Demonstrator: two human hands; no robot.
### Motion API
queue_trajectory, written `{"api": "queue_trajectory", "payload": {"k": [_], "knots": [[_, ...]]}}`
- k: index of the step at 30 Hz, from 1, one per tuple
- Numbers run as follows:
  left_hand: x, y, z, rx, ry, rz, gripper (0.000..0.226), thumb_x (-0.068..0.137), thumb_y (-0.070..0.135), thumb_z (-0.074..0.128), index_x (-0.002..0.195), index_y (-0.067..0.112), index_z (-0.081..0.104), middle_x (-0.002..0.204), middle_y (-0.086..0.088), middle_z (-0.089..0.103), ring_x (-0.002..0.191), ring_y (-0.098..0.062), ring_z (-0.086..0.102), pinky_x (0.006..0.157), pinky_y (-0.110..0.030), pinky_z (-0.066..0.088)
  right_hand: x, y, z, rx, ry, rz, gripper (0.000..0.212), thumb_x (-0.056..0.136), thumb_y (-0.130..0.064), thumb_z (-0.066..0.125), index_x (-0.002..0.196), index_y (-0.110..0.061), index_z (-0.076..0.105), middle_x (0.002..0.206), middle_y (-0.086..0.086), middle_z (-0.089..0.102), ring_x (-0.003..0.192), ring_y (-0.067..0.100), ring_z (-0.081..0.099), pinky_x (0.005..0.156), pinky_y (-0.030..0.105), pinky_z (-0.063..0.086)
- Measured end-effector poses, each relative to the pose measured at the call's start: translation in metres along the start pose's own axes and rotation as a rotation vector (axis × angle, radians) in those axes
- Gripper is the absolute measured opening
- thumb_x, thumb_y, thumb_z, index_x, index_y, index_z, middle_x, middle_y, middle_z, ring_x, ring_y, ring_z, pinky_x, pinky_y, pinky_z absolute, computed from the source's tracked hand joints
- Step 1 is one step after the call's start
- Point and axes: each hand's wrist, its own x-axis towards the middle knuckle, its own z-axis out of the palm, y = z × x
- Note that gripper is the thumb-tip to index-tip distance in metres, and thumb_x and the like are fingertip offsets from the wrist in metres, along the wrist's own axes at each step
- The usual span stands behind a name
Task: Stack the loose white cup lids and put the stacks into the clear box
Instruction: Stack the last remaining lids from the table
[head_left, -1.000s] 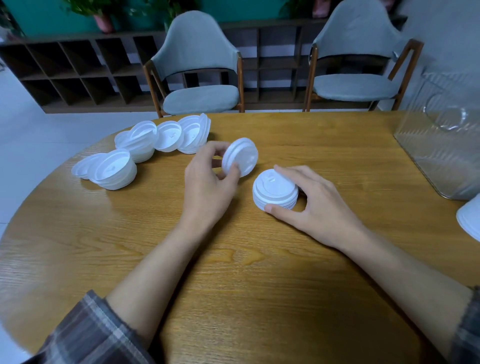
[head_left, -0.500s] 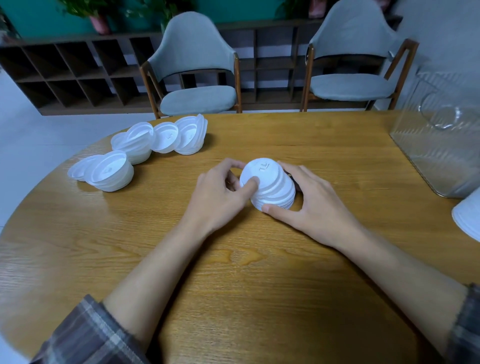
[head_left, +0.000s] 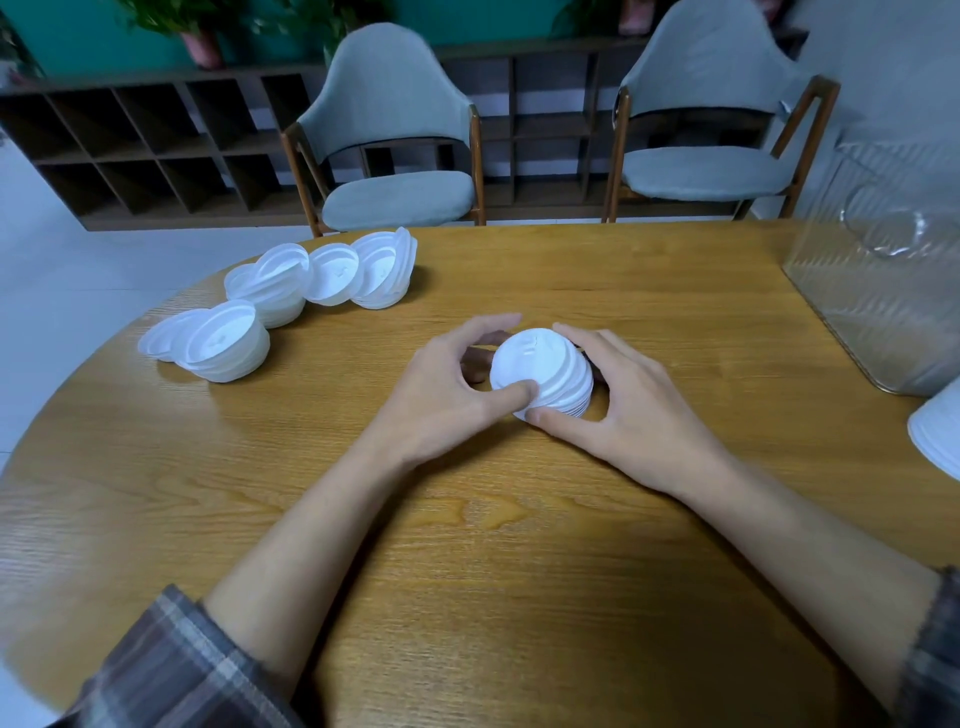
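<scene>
A short stack of white cup lids stands at the middle of the wooden table, slightly tilted. My left hand grips its left side, thumb on the front rim and fingers curled over the back. My right hand grips its right side, thumb low at the front edge. Loose white lids lie in a leaning row at the far left of the table. The clear box stands at the right edge, with a clear rounded piece visible in it.
Another white lid stack pokes in at the right edge, near the box. Two grey chairs stand behind the table, in front of a low dark shelf unit. The table's rounded left edge curves close to the loose lids.
My left hand brought the single lid it held over to the stack and set it on top. Both hands now close around the stack.
</scene>
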Motion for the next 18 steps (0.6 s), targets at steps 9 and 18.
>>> {"api": "queue_trajectory", "payload": {"k": [9, 18], "knots": [[-0.001, 0.002, 0.022, 0.251, 0.273, 0.151, 0.054, 0.064, 0.057, 0.095, 0.102, 0.026, 0.073, 0.094, 0.013, 0.067, 0.082, -0.003, 0.062, 0.073, -0.009, 0.044, 0.000, -0.002, 0.001, 0.014, 0.012, 0.025, 0.104, 0.072, -0.063, 0.083, 0.159, -0.027, 0.040, 0.136, -0.013, 0.055, 0.125, 0.006, 0.051, 0.103, 0.025, 0.041], [0.000, -0.002, 0.023, 0.283, 0.274, 0.161, 0.060, 0.060, 0.065, 0.093, 0.094, 0.023, 0.066, 0.092, 0.011, 0.064, 0.084, -0.004, 0.060, 0.075, -0.020, 0.048, 0.001, -0.003, 0.003, -0.028, -0.014, 0.015, 0.109, 0.072, -0.062, 0.083, 0.161, -0.021, 0.036, 0.141, -0.011, 0.056, 0.127, 0.003, 0.049, 0.098, 0.014, 0.033]]}}
